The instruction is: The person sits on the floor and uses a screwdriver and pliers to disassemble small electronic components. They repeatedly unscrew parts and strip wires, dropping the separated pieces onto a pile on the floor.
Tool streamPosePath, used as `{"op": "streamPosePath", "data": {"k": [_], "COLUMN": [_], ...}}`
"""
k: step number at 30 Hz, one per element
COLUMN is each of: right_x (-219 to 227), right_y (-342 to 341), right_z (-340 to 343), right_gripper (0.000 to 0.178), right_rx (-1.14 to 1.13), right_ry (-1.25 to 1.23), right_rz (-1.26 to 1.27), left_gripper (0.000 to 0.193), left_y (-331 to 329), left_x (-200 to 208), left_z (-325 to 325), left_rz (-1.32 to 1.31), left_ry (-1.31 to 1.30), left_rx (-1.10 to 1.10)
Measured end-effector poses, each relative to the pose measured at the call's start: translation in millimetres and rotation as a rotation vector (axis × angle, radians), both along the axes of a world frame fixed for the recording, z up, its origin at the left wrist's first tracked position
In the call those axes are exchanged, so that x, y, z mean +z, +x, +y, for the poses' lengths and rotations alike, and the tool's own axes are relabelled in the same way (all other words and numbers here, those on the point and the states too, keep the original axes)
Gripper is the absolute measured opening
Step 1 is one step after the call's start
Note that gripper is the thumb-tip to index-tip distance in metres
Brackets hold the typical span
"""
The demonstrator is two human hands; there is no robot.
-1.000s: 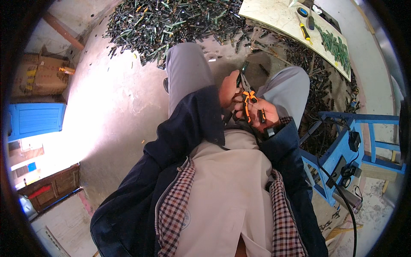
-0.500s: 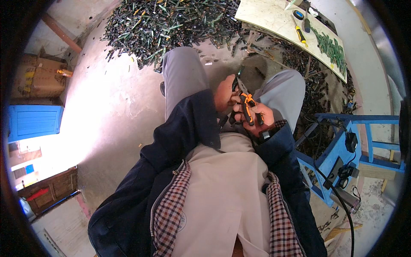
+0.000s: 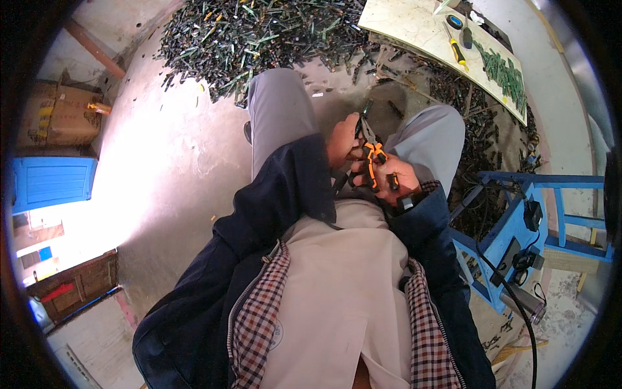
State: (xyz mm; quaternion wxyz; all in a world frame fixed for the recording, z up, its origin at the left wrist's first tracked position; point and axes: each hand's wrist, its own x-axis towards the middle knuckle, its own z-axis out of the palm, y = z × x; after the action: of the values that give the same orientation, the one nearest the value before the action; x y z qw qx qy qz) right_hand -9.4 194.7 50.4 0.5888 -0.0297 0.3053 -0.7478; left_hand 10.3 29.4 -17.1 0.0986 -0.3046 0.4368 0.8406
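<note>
My right hand [image 3: 403, 176] is wrapped round a pair of pliers [image 3: 374, 155] with orange and black handles. The handles stand apart in the palm, and the metal jaws point up toward my left hand [image 3: 340, 141]. Between the fingers of that left hand is a narrow dark strip [image 3: 367, 107], its greenish end sticking out at the top. The plier jaws lie against or right beside the strip; whether they grip it I cannot tell. Both hands are close together between my knees, and the left fingertips are partly hidden behind the pliers.
A large heap of dark and green strips [image 3: 259, 39] covers the floor ahead. At the far right, a pale board [image 3: 414, 26] carries a yellow-handled screwdriver [image 3: 458, 54], a blue tape roll [image 3: 453, 22] and green strips [image 3: 502, 78]. A blue stool [image 3: 512, 243] with cables stands at right.
The plier handles have spread further apart in my right hand. Both hands have stayed almost in the same place, with the strip still in my left fingers.
</note>
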Motion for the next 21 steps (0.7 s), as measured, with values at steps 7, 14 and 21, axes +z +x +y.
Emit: {"op": "streamPosePath", "data": {"k": [7,14,21], "right_x": [-5,-10,-11], "right_y": [-8,-7,-2], "right_z": [5,7,2], "right_gripper": [0.061,0.059,0.058], "right_rx": [0.078,0.086,0.002], "right_ry": [-0.038,-0.038,-0.033], "right_rz": [-0.06,-0.081,-0.09], "left_gripper": [0.058,0.054,0.03], "left_y": [4,6,0], "left_x": [-10,-8,-17], "left_z": [-6,-5,-4], "left_rz": [0.325,0.255,0.171], "left_ry": [-0.523,-0.397,-0.234], "left_rx": [-0.149,-0.17,-0.093]}}
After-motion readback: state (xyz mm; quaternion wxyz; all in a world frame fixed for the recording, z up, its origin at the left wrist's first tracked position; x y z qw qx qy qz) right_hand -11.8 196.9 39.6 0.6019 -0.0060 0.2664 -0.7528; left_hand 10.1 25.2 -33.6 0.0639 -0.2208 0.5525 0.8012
